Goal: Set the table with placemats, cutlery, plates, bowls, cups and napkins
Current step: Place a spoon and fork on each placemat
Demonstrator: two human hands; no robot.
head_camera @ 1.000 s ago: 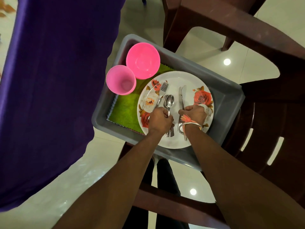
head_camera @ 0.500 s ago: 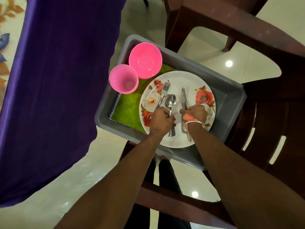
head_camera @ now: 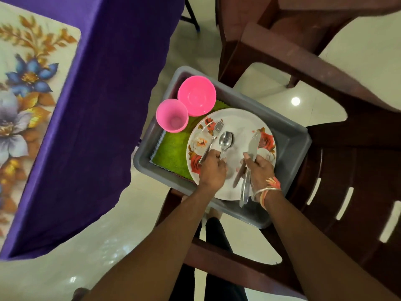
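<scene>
So both hands are sitting over the floral plate [head_camera: 243,124] inside the grey tub [head_camera: 293,146], which is resting on a dark brown chair [head_camera: 351,170]; the left hand [head_camera: 212,168] is curling shut around the handles of the fork [head_camera: 213,135] and spoon [head_camera: 225,141], their heads poking out past the knuckles; the right hand [head_camera: 259,168] is gripping the knife [head_camera: 252,146], blade pointing away, handle sticking back by the wrist; pink cup [head_camera: 172,115] and pink bowl [head_camera: 196,95] are standing just beyond the plate on a green napkin [head_camera: 171,153]; a flowery placemat [head_camera: 26,101] is lying on the purple-covered table [head_camera: 104,105], well left.
</scene>
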